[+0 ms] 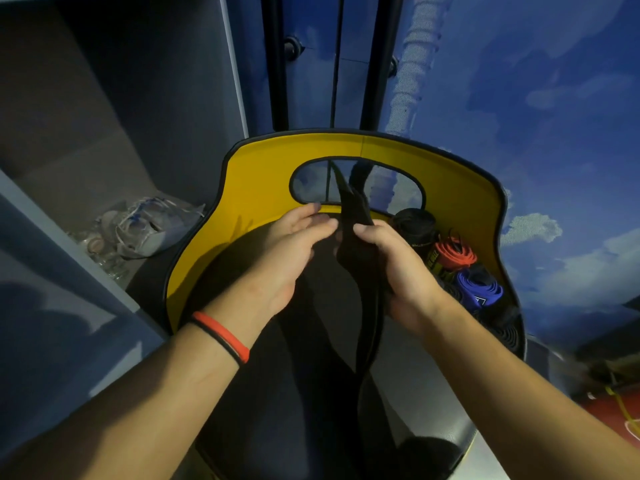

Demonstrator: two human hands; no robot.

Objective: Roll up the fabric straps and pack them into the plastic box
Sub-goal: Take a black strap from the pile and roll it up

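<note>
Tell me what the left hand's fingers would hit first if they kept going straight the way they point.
The left hand points right, towards the black strap held in the right hand. It would likely meet that strap first, just beyond its fingertips, though depth is unclear.

Your right hand covers the middle of the black strap, and its lower end drops into shadow where you cannot follow it. The rolled straps at the right of the yellow container are partly hidden behind that hand. The clutter on the shelf is too blurred to name.
</note>
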